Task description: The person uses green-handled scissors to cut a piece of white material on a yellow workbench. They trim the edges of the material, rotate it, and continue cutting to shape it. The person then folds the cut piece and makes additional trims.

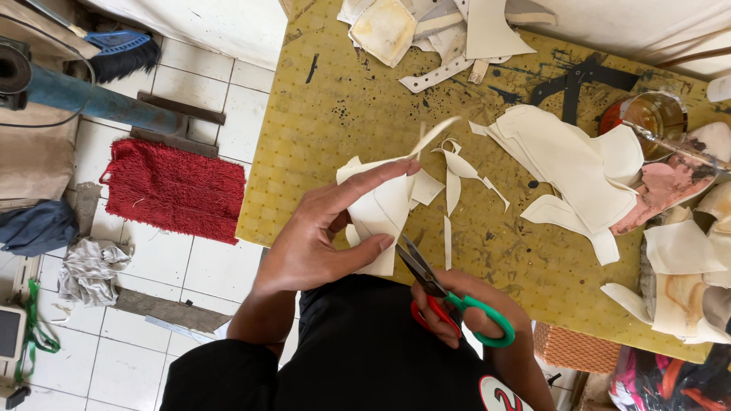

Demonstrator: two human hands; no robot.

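My left hand [324, 232] pinches a cream-coloured cut-out piece [384, 209] between thumb and fingers, holding it above the near edge of the yellow table [335, 114]. A thin curled strip hangs off the piece's top. My right hand [476, 316] grips scissors [442, 293] with one red and one green handle loop. Their blades are slightly apart and point up-left at the lower edge of the piece.
Cream offcut strips [461, 179] lie on the table beyond my hands. A stack of cream cut pieces [575, 164] sits to the right, more pieces [426, 30] at the far edge. A glass jar [651, 114] stands at right. A red mat [175, 189] lies on the tiled floor.
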